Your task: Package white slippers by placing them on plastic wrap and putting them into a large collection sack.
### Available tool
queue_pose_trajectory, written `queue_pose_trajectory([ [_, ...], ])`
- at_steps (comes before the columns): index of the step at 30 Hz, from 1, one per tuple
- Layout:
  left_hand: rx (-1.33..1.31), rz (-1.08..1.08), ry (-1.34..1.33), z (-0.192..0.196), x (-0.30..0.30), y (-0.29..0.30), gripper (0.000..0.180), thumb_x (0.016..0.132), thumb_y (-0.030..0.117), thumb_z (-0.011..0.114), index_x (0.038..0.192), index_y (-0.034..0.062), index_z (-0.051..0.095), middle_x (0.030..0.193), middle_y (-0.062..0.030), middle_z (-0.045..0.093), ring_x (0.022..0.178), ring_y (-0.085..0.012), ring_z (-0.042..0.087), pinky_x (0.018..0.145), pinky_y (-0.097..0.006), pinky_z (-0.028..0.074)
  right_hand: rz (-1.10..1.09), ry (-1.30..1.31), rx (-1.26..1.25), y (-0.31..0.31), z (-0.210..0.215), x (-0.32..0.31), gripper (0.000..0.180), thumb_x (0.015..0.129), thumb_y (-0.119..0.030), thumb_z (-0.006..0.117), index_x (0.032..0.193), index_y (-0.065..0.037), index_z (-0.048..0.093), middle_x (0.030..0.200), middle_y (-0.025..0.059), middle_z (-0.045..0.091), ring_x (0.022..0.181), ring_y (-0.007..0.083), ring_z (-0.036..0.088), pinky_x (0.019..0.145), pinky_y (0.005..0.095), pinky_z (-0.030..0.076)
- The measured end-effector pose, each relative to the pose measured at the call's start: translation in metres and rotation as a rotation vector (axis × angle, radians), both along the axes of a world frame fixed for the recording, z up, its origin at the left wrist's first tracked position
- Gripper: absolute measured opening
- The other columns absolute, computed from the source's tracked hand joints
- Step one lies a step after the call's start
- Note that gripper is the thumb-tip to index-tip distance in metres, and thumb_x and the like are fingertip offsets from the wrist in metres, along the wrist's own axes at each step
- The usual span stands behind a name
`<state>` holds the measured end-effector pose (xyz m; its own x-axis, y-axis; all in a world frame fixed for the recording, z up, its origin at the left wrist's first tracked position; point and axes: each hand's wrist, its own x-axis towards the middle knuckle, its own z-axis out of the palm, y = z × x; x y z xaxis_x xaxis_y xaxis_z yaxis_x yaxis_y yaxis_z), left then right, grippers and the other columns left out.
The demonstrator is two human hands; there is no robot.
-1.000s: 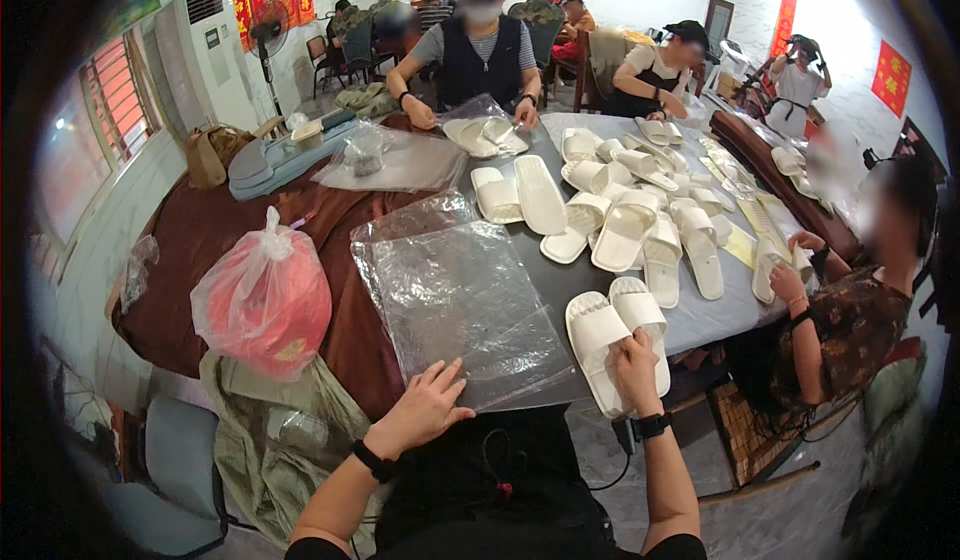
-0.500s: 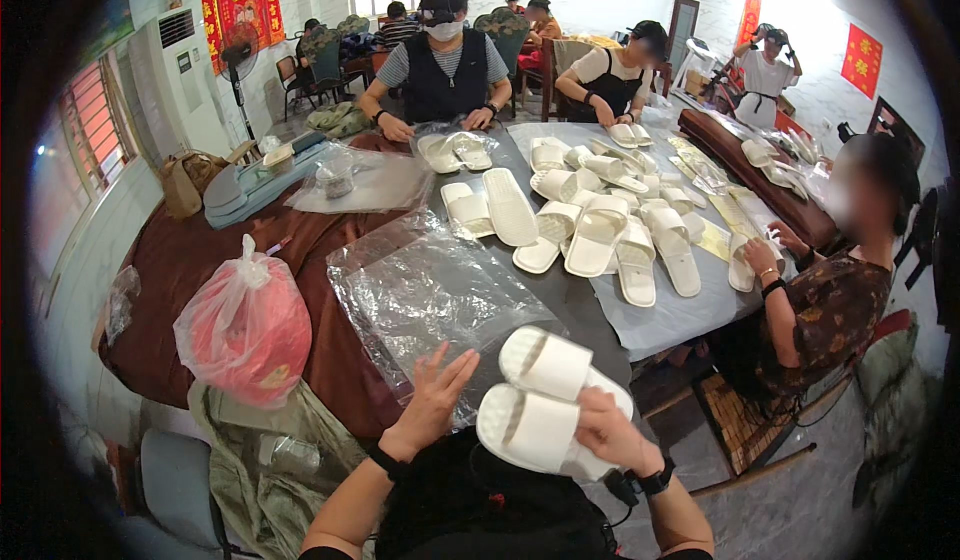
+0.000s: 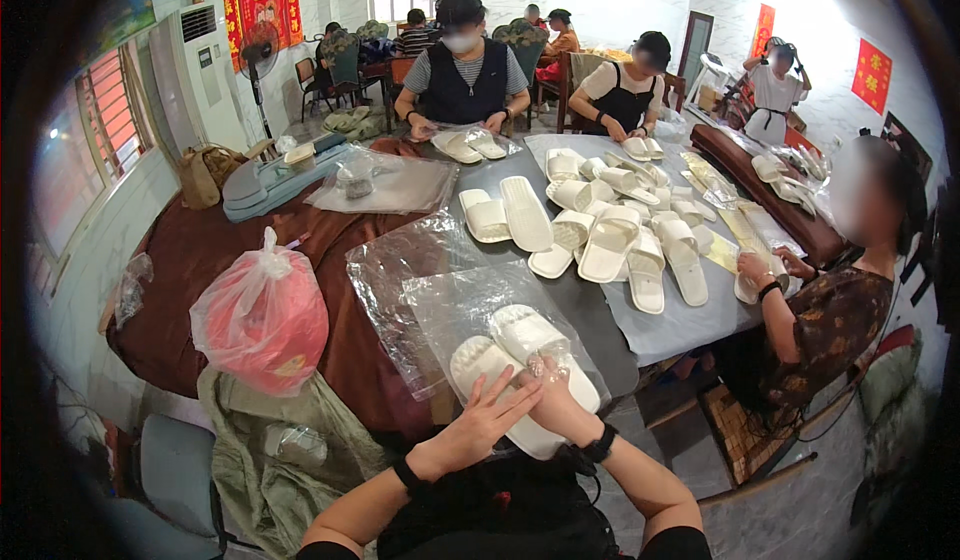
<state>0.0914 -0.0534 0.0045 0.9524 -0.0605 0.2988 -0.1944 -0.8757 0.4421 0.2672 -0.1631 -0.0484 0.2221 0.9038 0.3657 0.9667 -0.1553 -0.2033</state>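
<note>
Near the table's front edge, a pair of white slippers (image 3: pixel 522 336) lies side by side, toes pointing away from me. Shiny clear film of a plastic bag (image 3: pixel 437 298) covers at least part of the pair; how far the slippers reach inside it I cannot tell. My right hand (image 3: pixel 563 406) has its fingers curled on the slipper straps, with film glinting around the fingertips. Across the left slipper lies my left hand (image 3: pixel 476 428), fingers stretched out, their tips beside my right hand.
A heap of white slippers (image 3: pixel 610 230) covers the grey table's far right. Another clear bag (image 3: pixel 375 270) lies left of my pair. A knotted bag of red stuff (image 3: pixel 262 315) rests on brown cloth. Co-workers handle slippers across the table and at right; a wooden stool (image 3: pixel 745 430) stands below.
The slippers moved slightly left and came down onto the table, and are now at least partly under clear film. My left hand moved right, onto them, next to my right hand.
</note>
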Motion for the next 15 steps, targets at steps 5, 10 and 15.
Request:
queue_pose_trajectory([
  [5,0.0,-0.029,-0.025,0.0,-0.003,-0.001,0.088,0.076,-0.017,0.049,0.158,0.0108,0.033,0.167,-0.0048,0.025,0.155,-0.037,0.012,0.121,-0.063,0.009,-0.086,0.068,-0.008,0.046,-0.037,0.018,0.027,0.086,-0.026,0.065,0.109,-0.012,0.064,0.124,0.0202,0.055,0.122,0.0434,0.049,0.091,0.0624,0.037],
  [10,0.019,-0.026,0.015,0.003,-0.019,0.002,0.088,0.075,-0.018,0.05,0.157,0.0108,0.035,0.166,-0.0048,0.027,0.155,-0.0373,0.012,0.121,-0.063,0.011,-0.127,0.306,-0.084,0.1,-0.022,0.013,0.026,0.092,-0.028,0.059,0.11,-0.01,0.065,0.125,0.0207,0.056,0.124,0.045,0.049,0.094,0.064,0.038],
  [15,-0.012,-0.066,0.017,-0.007,-0.031,-0.003,0.087,0.076,-0.015,0.053,0.157,0.0112,0.034,0.167,-0.0071,0.024,0.153,-0.0414,0.016,0.12,-0.063,0.015,-0.276,0.106,0.032,0.127,-0.044,0.003,0.031,0.095,-0.032,0.057,0.116,-0.01,0.064,0.13,0.0241,0.056,0.126,0.0458,0.049,0.095,0.067,0.039],
])
